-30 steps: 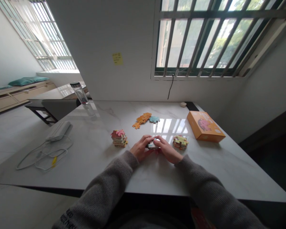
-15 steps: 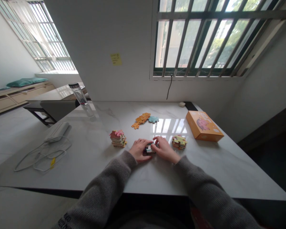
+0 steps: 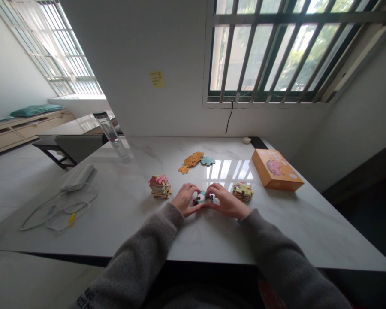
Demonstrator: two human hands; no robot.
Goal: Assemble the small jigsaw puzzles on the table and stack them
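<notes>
A: What do your two hands do?
B: Your left hand (image 3: 185, 200) and your right hand (image 3: 227, 201) both grasp puzzle pieces (image 3: 203, 197) between the fingers, over the table (image 3: 122, 219). The grip is closed, not released. I cannot tell how many pieces you hold, because your fingers hide them partly.
A: What is near your hands?
B: Two stacks: one left stack (image 3: 160, 187) beside your left hand, one right stack (image 3: 243, 192) beside your right hand.
A: And farther away?
B: One teal piece (image 3: 207, 160) lies just beside a row of orange pieces (image 3: 191, 160). One orange box (image 3: 277, 170) lies on the right.
</notes>
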